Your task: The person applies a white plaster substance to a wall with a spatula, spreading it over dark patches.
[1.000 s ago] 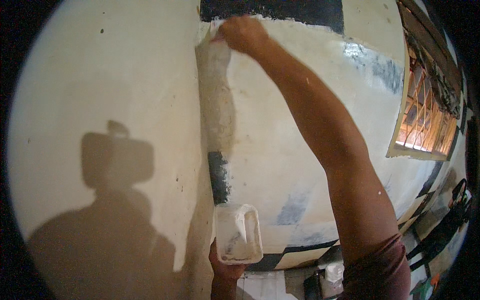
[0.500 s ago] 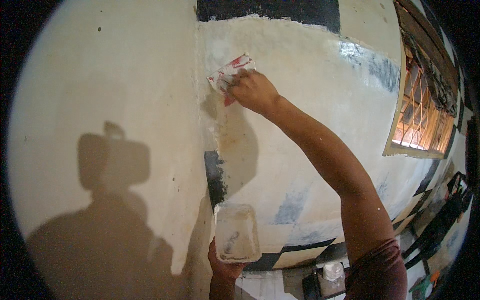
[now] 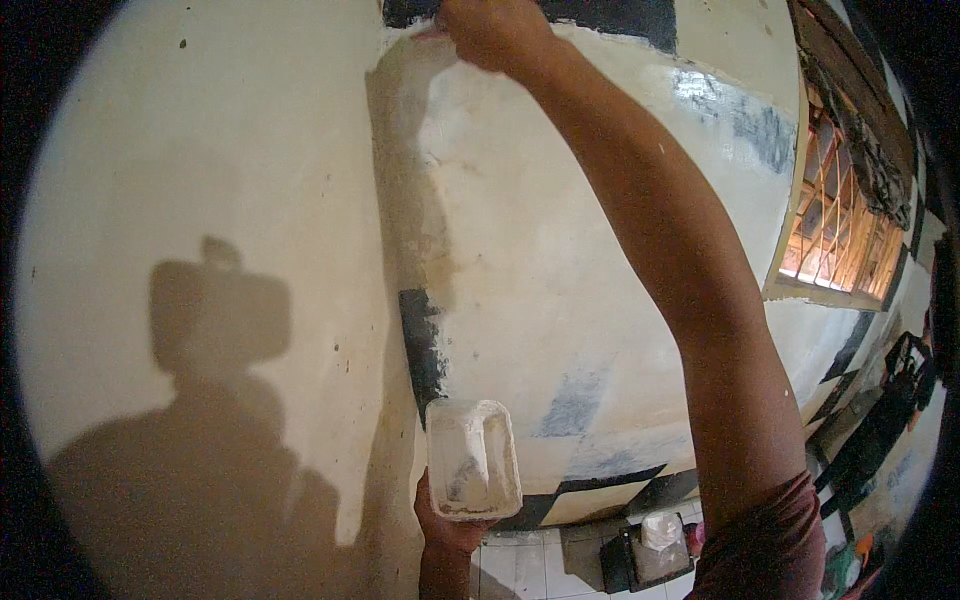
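My right hand (image 3: 495,32) is raised to the top edge of the picture, closed around a putty scraper (image 3: 430,34). Only a small reddish bit of the scraper shows beside the fingers; its blade is hidden or out of view. Behind it is the off-white wall (image 3: 540,200), close to the corner and just below a black painted patch (image 3: 610,22). Low in the middle, my left hand (image 3: 455,525) grips a white rectangular plastic tub (image 3: 513,470) from beneath. Whitish paste (image 3: 475,440) is smeared inside the tub, and its open side faces me.
A plain wall (image 3: 240,130) meets the worked wall at a corner on the left, carrying my shadow. On the right is a barred window (image 3: 835,220). Below, a dark stand (image 3: 655,560) with a white bundle (image 3: 661,530) stands on the tiled floor (image 3: 530,570).
My right hand has moved up the wall with the scraper, from below the black patch to its lower edge. The tub stays nearly in place, and a bright white streak now shows inside it.
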Tool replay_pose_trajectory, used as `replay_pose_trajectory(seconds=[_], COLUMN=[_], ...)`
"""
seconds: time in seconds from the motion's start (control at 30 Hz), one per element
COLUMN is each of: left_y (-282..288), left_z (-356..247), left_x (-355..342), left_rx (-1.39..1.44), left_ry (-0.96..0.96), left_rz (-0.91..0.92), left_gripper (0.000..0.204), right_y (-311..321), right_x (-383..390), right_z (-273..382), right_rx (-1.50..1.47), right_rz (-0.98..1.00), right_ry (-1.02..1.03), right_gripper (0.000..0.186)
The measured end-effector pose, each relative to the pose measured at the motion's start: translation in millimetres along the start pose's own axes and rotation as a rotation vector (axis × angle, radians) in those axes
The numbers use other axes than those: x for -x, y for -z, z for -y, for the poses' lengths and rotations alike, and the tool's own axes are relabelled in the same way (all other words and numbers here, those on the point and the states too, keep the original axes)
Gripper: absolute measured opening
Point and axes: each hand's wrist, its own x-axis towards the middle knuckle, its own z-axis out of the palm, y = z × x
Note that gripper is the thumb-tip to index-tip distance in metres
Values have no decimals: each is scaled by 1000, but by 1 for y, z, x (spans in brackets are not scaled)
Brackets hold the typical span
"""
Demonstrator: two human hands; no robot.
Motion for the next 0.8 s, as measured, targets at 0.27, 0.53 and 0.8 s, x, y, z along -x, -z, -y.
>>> replay_pose_trajectory(seconds=[0.27,0.53,0.8], left_y=[-12,-21,-30], left_z=[-9,-8,-4], left_x=[0,3,2], left_rx=[-171,-130,-77], left_ry=[-64,-89,-25], left_rz=[-69,-13,-60], left_gripper=[63,59,58], right_y=[-86,-27,-21], right_x=[124,159,43], right_z=[82,93,24], right_rx=[-150,-304,-78], right_rz=[45,167,-95], right_ry=[232,161,112], right_gripper=[26,28,32])
